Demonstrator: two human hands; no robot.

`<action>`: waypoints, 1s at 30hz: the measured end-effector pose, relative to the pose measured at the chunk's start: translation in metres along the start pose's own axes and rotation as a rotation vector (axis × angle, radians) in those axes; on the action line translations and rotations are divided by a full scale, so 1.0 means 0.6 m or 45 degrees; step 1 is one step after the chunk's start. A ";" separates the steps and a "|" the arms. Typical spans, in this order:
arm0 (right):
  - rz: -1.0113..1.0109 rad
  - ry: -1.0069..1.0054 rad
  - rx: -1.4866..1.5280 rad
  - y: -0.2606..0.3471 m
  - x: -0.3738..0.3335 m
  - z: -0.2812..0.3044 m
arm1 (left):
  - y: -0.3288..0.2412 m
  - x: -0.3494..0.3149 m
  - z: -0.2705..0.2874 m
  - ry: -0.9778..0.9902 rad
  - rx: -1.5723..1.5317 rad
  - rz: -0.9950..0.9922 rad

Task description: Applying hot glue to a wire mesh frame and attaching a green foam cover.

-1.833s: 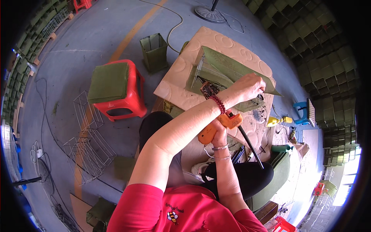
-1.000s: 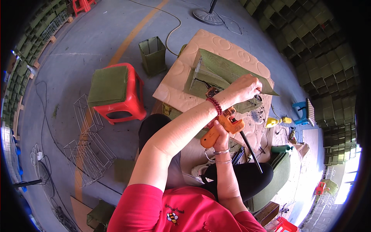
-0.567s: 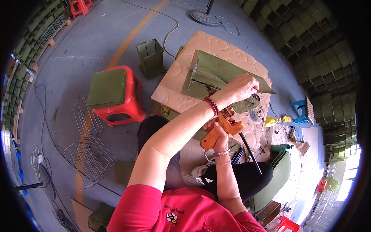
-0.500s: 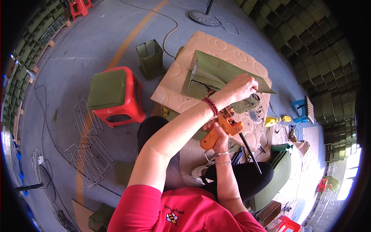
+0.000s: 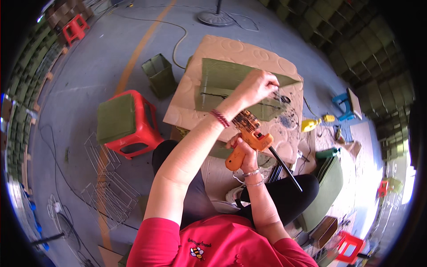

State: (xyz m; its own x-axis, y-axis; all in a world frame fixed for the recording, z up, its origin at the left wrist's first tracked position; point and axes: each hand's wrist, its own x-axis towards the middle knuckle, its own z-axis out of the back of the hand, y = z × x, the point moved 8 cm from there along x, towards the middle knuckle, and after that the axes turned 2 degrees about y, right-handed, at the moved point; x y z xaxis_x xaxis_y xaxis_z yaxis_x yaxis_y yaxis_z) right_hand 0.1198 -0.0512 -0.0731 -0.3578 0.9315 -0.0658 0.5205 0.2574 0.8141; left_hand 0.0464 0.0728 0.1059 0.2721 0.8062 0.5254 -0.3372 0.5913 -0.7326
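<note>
One orange glue gun, clamped in the right hand over the near edge of the tan board, plus one green panel, mid-board, near the left hand, fingers bunched, grip impossible to tell.

The table has a tan top embossed with rings and dark smears near its right side. On it sits a green panel, its far side raised. The grey floor, crossed by an orange stripe, carries a red stool, an open green box, wire frames and a round stand base.
</note>
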 end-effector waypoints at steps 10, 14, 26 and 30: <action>-0.009 -0.013 -0.015 -0.005 0.000 0.018 | 0.028 0.009 0.012 0.062 -0.031 0.174; 0.065 0.058 0.064 -0.002 0.002 0.011 | 0.035 0.007 0.025 0.053 -0.103 0.229; 0.056 0.050 0.142 -0.004 0.001 0.018 | 0.048 0.007 0.027 0.029 -0.233 0.279; 0.047 0.056 0.149 -0.005 0.000 0.020 | 0.049 0.005 0.026 0.033 -0.207 0.300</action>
State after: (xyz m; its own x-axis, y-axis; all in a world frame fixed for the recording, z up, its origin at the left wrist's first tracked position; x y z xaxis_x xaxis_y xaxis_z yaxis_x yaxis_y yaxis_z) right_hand 0.1275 -0.0492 -0.0823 -0.3690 0.9294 -0.0094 0.6199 0.2537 0.7425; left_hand 0.0233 0.0925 0.0927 0.2269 0.9189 0.3228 -0.2458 0.3748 -0.8940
